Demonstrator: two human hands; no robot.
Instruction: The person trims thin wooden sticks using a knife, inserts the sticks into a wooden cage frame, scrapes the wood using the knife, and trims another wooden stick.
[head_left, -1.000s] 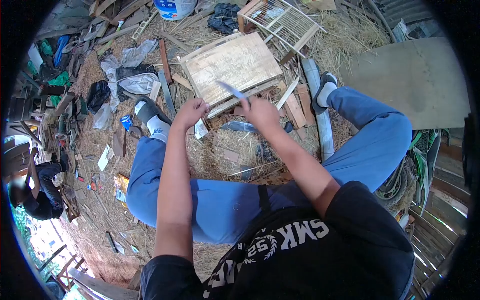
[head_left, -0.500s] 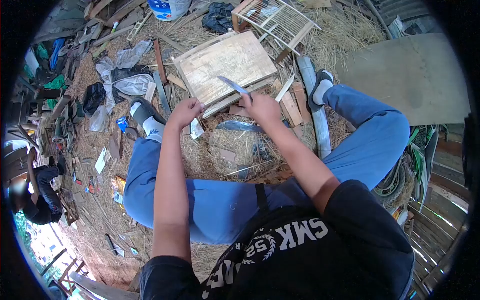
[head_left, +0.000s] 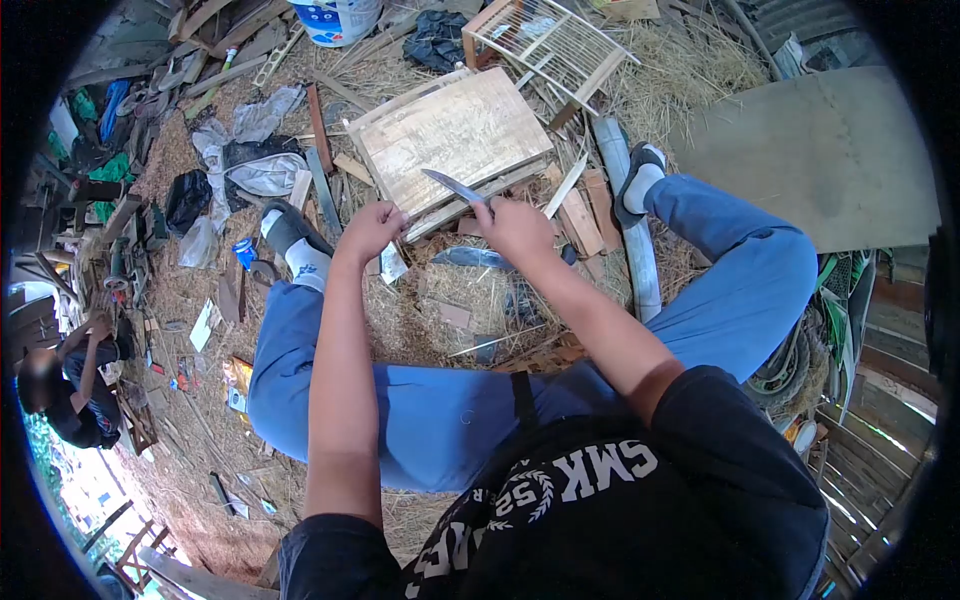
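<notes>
A knife (head_left: 452,185) with a long blade is in my right hand (head_left: 518,232), whose fingers are wrapped round its handle. The blade points up and left over the near edge of a pale wooden board (head_left: 455,125). My left hand (head_left: 370,232) is closed at the board's near left corner, left of the knife tip; whatever its fingers pinch is too small to make out. Under and in front of the board lie wood strips and a dark curved piece (head_left: 470,257) on the straw-strewn ground.
A slatted wooden cage (head_left: 548,45) stands behind the board, beside a white-blue bucket (head_left: 336,20). A bamboo pole (head_left: 630,220) lies by my right foot. Another person (head_left: 75,385) sits at the far left. A flat sheet (head_left: 810,160) lies at the right.
The knife and my right hand have moved slightly down and left, bringing the blade closer to my left hand. The other person's arms have shifted, and their hands are now together.
</notes>
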